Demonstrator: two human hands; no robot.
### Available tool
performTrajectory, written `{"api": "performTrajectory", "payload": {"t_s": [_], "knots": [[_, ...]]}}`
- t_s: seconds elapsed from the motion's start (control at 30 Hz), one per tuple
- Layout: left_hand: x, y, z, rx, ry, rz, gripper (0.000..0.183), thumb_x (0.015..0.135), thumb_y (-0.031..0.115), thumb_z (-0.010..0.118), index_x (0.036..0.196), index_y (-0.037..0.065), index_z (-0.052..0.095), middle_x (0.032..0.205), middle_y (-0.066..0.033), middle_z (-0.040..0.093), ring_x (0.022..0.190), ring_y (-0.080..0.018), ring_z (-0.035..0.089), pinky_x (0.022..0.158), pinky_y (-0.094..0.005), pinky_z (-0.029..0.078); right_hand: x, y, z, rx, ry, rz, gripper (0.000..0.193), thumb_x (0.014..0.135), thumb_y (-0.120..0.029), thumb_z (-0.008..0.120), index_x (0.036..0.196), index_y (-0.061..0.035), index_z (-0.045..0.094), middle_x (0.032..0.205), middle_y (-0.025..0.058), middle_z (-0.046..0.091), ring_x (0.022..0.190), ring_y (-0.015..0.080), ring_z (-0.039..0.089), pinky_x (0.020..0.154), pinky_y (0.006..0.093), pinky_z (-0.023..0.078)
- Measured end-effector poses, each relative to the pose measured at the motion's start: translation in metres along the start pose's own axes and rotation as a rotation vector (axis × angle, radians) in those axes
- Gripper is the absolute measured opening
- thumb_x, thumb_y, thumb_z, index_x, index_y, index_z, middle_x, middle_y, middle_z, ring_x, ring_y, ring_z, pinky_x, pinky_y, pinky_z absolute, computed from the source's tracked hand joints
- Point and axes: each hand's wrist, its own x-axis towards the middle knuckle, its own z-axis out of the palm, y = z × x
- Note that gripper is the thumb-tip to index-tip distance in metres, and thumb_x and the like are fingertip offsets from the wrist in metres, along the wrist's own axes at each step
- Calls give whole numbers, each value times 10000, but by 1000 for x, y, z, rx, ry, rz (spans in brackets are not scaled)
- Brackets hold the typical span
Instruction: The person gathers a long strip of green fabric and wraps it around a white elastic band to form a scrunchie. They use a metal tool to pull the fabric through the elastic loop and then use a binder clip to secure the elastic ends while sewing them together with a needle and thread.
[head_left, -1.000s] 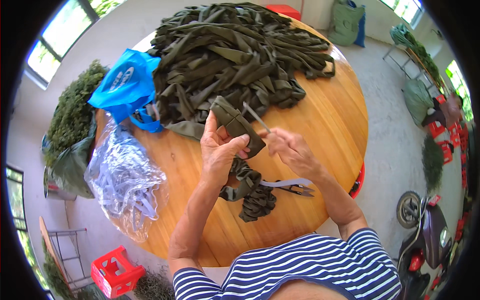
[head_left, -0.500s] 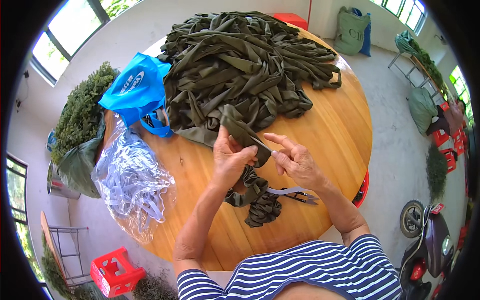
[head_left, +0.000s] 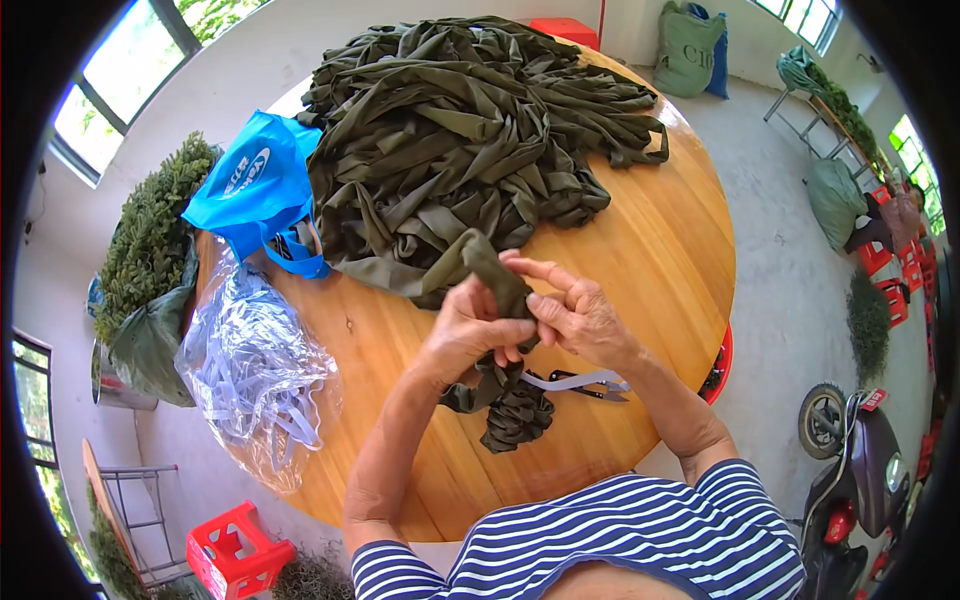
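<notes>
My left hand point(head_left: 470, 330) pinches an olive-green fabric strip point(head_left: 488, 265) that runs from the big fabric pile point(head_left: 450, 130). My right hand point(head_left: 585, 315) closes thumb and fingers on the same strip from the right, its fingertips close to the left hand's. No tool shows between them now. Just below the hands lies a gathered, scrunched length of the same fabric point(head_left: 518, 415). A pale elastic band point(head_left: 570, 381) comes out beside it, next to thread snips point(head_left: 605, 392) with dark handles, on the round wooden table point(head_left: 660, 260).
At the left of the table are a blue bag point(head_left: 255, 185) and a clear plastic bag of pale elastic bands point(head_left: 260, 370). Bundled greenery point(head_left: 150, 240) stands beyond the left edge. A red stool point(head_left: 240, 550) is at lower left, a scooter point(head_left: 850, 490) at lower right.
My right hand has come in against the strip, beside my left. A thin rod seen between the hands before is now hidden. The strip is bunched higher; the view has shifted slightly.
</notes>
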Motion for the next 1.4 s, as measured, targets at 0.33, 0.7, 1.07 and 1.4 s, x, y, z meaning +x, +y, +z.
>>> {"api": "performTrajectory", "payload": {"t_s": [0.33, 0.7, 1.07, 1.4], "knots": [[5, -3, -13, -203, 347, 222, 164, 864, 174, 569, 790, 29, 592, 656, -55, 613, 432, -102, 546, 355, -189, 400, -1, 3, 1, -208, -76, 23, 471, 902, -188, 476, 1328, -51, 330, 582, -3, 533, 464, 36, 426, 439, 186, 336], [2, -10, 2, -78, 179, 130, 107, 785, 116, 643, 762, 16, 614, 626, -54, 604, 447, -127, 566, 381, -218, 437, -2, 8, 3, -175, 56, -220, 420, 898, -85, 419, 1313, -44, 367, 547, -61, 390, 517, 28, 386, 496, 176, 321], [12, -20, -13, -253, 284, 216, 197, 849, 164, 593, 958, 1, 607, 846, -80, 644, 726, -133, 617, 617, -249, 513, 2, 6, 0, -2, 2, -81, 428, 887, -158, 515, 1274, -29, 386, 707, 3, 589, 613, 27, 508, 528, 179, 381], [8, 5, -48, -305, 173, 188, 356, 856, 226, 569, 1097, -31, 512, 965, -137, 618, 896, -238, 615, 719, -354, 538, 5, 9, -9, 14, -27, -37, 337, 880, -214, 560, 1141, -16, 481, 596, -32, 536, 433, 1, 390, 380, 171, 262]]}}
